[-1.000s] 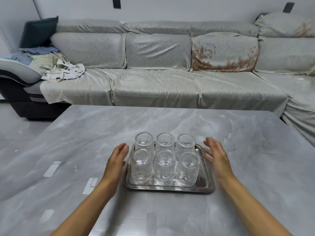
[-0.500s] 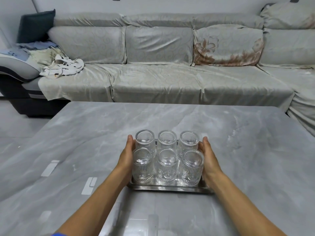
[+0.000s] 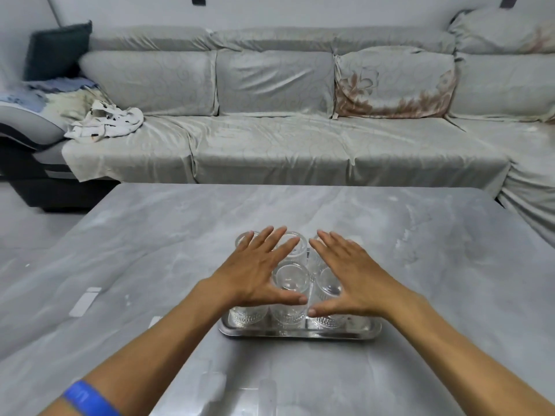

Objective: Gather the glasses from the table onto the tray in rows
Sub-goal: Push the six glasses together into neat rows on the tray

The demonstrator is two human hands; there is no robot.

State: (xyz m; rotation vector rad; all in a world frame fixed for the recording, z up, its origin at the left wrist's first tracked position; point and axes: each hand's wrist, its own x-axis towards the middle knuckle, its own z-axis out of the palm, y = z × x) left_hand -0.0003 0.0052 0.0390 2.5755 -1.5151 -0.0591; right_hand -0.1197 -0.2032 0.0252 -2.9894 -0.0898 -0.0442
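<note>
Several ribbed clear glasses (image 3: 292, 277) stand upright in two rows on a steel tray (image 3: 365, 328) on the grey marble table. My left hand (image 3: 255, 273) is spread flat, palm down, over the left glasses. My right hand (image 3: 345, 274) is spread the same way over the right glasses. Their thumbs nearly meet above the front middle glass. Neither hand grips anything. The hands hide most of the back row and the front side glasses.
The grey table (image 3: 150, 250) reaches far on all sides of the tray. Behind it runs a long grey sofa (image 3: 270, 139) with a crumpled cloth (image 3: 105, 124) at its left end. A blue band (image 3: 84, 397) sits on my left forearm.
Both hands left the sides of the group of glasses, rose, and now lie flat above the glass tops. The glasses and tray stay in place.
</note>
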